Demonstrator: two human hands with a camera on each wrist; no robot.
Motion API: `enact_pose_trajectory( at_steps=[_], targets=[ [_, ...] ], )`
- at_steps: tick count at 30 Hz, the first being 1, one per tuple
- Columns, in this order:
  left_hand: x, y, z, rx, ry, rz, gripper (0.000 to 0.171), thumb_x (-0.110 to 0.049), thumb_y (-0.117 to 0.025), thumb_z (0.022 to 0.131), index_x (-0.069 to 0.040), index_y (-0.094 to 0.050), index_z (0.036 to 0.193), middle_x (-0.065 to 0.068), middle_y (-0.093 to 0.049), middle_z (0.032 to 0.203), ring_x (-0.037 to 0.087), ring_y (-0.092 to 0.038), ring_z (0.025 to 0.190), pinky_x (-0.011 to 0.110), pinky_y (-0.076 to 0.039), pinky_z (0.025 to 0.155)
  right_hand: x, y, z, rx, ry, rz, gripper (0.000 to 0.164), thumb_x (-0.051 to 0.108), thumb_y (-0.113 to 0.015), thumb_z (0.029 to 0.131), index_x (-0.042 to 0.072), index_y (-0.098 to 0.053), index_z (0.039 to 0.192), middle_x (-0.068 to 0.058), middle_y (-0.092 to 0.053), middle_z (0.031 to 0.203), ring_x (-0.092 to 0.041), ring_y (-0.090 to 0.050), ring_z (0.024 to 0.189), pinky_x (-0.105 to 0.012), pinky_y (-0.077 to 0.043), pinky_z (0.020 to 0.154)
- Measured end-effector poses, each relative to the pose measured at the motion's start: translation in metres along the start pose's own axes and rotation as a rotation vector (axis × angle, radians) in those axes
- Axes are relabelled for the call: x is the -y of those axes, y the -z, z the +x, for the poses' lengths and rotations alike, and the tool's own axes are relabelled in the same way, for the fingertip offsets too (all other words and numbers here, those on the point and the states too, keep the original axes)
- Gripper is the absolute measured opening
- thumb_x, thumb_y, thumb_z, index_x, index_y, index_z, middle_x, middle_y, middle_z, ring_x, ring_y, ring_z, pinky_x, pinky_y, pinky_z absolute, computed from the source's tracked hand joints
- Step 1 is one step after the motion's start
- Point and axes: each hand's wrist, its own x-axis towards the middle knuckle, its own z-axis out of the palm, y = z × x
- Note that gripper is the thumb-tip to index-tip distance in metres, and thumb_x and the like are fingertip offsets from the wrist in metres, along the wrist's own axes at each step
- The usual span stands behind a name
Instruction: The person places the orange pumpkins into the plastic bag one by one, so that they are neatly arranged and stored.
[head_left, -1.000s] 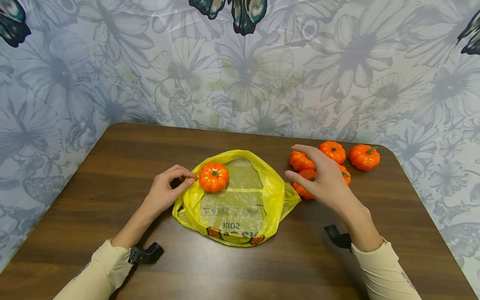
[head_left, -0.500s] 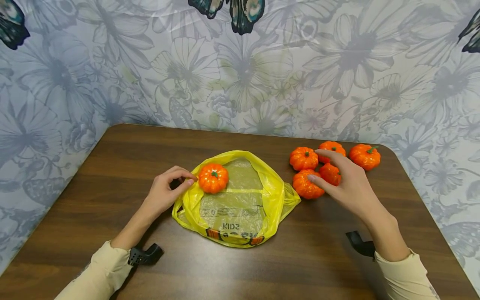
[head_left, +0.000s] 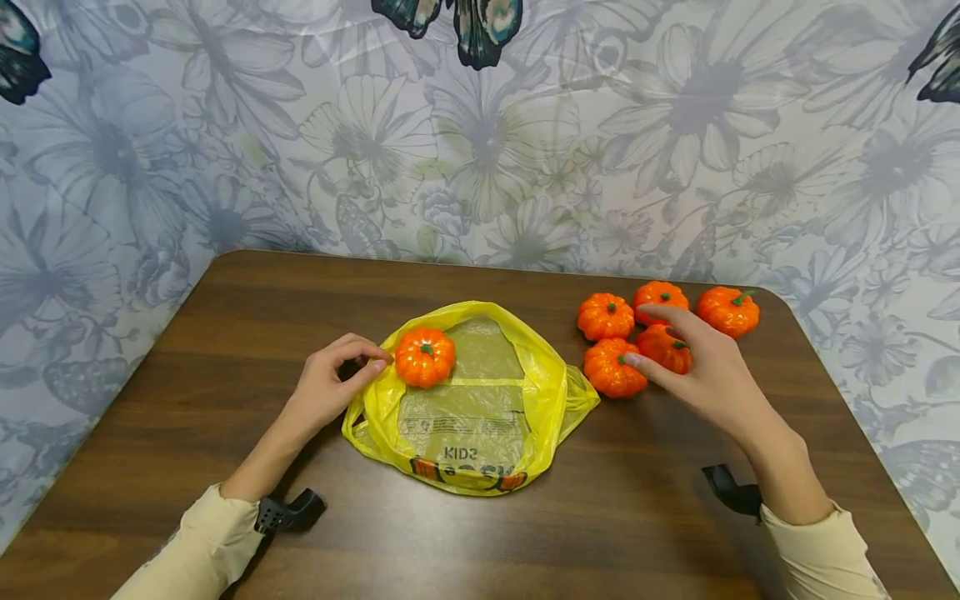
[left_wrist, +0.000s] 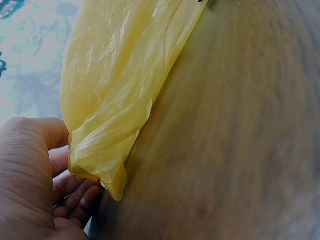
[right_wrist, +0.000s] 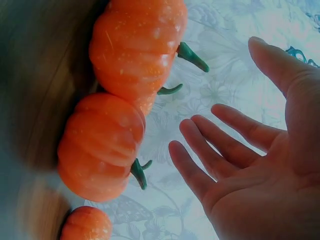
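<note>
A yellow plastic bag (head_left: 555, 400) lies with its mouth spread wide on the table. One orange toy pumpkin (head_left: 425, 357) sits inside it near the left rim. My left hand (head_left: 337, 375) pinches the bag's left edge between thumb and fingers; the left wrist view shows the yellow film (left_wrist: 107, 100) hanging at those fingers. On the right, my right hand (head_left: 708, 367) hovers with spread fingers over a cluster of pumpkins, nearest the middle pumpkin (head_left: 664, 350). In the right wrist view, a gap shows between the fingers (right_wrist: 200, 170) and the pumpkins (right_wrist: 102, 147).
Around the right hand stand a front pumpkin (head_left: 613, 369), a left pumpkin (head_left: 604, 317), a back pumpkin (head_left: 660, 296) and a far-right pumpkin (head_left: 727, 311). The brown table (head_left: 480, 550) meets a flower-patterned wall (head_left: 495, 167) at its far edge.
My right hand has moved right, from over the left pumpkins to the middle one, uncovering the left and front pumpkins. The left hand and the bag stay in place.
</note>
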Motion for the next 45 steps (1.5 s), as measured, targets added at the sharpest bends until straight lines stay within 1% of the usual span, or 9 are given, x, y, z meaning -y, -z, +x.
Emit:
enact_pose_trajectory(
  at_steps=[3, 5, 7, 10, 13, 22, 35, 39, 45],
  targets=[
    [-0.001, 0.0, -0.001, 0.001, 0.003, -0.004, 0.013, -0.014, -0.072, 0.101, -0.018, -0.08, 0.11, 0.0, -0.073, 0.111, 0.01, -0.058, 0.096, 0.024, -0.047, 0.082, 0.0, -0.004, 0.0, 0.039, -0.011, 0.007, 0.065, 0.028, -0.09, 0.086, 0.013, -0.063, 0.143, -0.009, -0.068, 0.138, -0.031, -0.062, 0.128, -0.037, -0.044, 0.108],
    [-0.001, 0.0, -0.001, 0.002, 0.003, -0.005, 0.013, -0.014, -0.073, 0.101, -0.018, -0.08, 0.11, 0.0, -0.073, 0.111, 0.01, -0.058, 0.096, 0.024, -0.047, 0.082, 0.001, -0.006, -0.001, 0.065, -0.013, 0.0, 0.065, 0.029, -0.089, 0.087, 0.012, -0.062, 0.143, -0.01, -0.068, 0.138, -0.032, -0.062, 0.126, -0.051, -0.046, 0.104],
    [0.0, 0.0, -0.001, 0.005, 0.003, -0.008, 0.013, -0.014, -0.073, 0.101, -0.018, -0.08, 0.11, 0.0, -0.073, 0.111, 0.01, -0.059, 0.096, 0.024, -0.047, 0.082, 0.001, -0.008, -0.002, 0.081, -0.009, -0.004, 0.065, 0.029, -0.089, 0.087, 0.011, -0.061, 0.143, -0.011, -0.068, 0.137, -0.032, -0.064, 0.121, -0.055, -0.047, 0.101],
    [-0.001, 0.0, -0.001, 0.005, 0.001, -0.006, 0.013, -0.014, -0.073, 0.101, -0.017, -0.081, 0.11, 0.0, -0.073, 0.111, 0.01, -0.059, 0.096, 0.023, -0.047, 0.082, 0.001, -0.011, -0.003, 0.105, 0.011, -0.018, 0.064, 0.028, -0.089, 0.087, 0.01, -0.061, 0.142, -0.011, -0.068, 0.136, -0.032, -0.065, 0.117, -0.055, -0.048, 0.098],
    [-0.002, 0.0, -0.001, 0.005, 0.0, -0.003, 0.013, -0.013, -0.072, 0.101, -0.017, -0.081, 0.11, 0.0, -0.073, 0.111, 0.009, -0.059, 0.097, 0.023, -0.047, 0.082, 0.001, -0.014, -0.003, 0.131, 0.028, -0.022, 0.063, 0.028, -0.089, 0.087, 0.011, -0.062, 0.141, -0.009, -0.068, 0.136, -0.031, -0.064, 0.118, -0.053, -0.048, 0.099],
    [-0.003, 0.001, -0.001, 0.006, -0.004, -0.002, 0.013, -0.013, -0.072, 0.101, -0.017, -0.08, 0.11, 0.001, -0.073, 0.111, 0.01, -0.058, 0.096, 0.023, -0.047, 0.082, 0.002, -0.02, -0.002, 0.149, 0.086, -0.037, 0.063, 0.023, -0.096, 0.077, 0.008, -0.067, 0.131, -0.007, -0.072, 0.124, -0.028, -0.065, 0.116, -0.048, -0.046, 0.1],
    [-0.003, 0.001, -0.002, 0.005, 0.003, -0.012, 0.013, -0.013, -0.072, 0.101, -0.017, -0.081, 0.11, 0.001, -0.073, 0.112, 0.01, -0.06, 0.101, 0.024, -0.047, 0.086, 0.003, -0.024, -0.003, 0.256, 0.038, -0.056, 0.072, 0.02, -0.096, 0.077, 0.009, -0.062, 0.14, -0.011, -0.068, 0.135, -0.034, -0.062, 0.127, -0.058, -0.046, 0.108],
    [-0.003, 0.001, -0.003, 0.007, 0.003, -0.012, 0.013, -0.013, -0.072, 0.101, -0.017, -0.081, 0.11, 0.001, -0.073, 0.111, 0.01, -0.059, 0.1, 0.024, -0.047, 0.085, 0.002, -0.025, -0.004, 0.26, 0.05, -0.06, 0.073, 0.02, -0.096, 0.078, 0.009, -0.061, 0.141, -0.011, -0.067, 0.136, -0.034, -0.061, 0.127, -0.058, -0.046, 0.108],
    [-0.003, 0.001, -0.004, 0.009, 0.009, -0.01, 0.013, -0.013, -0.072, 0.101, -0.017, -0.081, 0.11, 0.0, -0.073, 0.111, 0.01, -0.059, 0.099, 0.023, -0.046, 0.085, 0.002, -0.027, -0.006, 0.225, 0.107, -0.082, 0.07, 0.015, -0.094, 0.077, 0.008, -0.063, 0.139, -0.009, -0.069, 0.132, -0.031, -0.063, 0.124, -0.055, -0.048, 0.105]
  ],
)
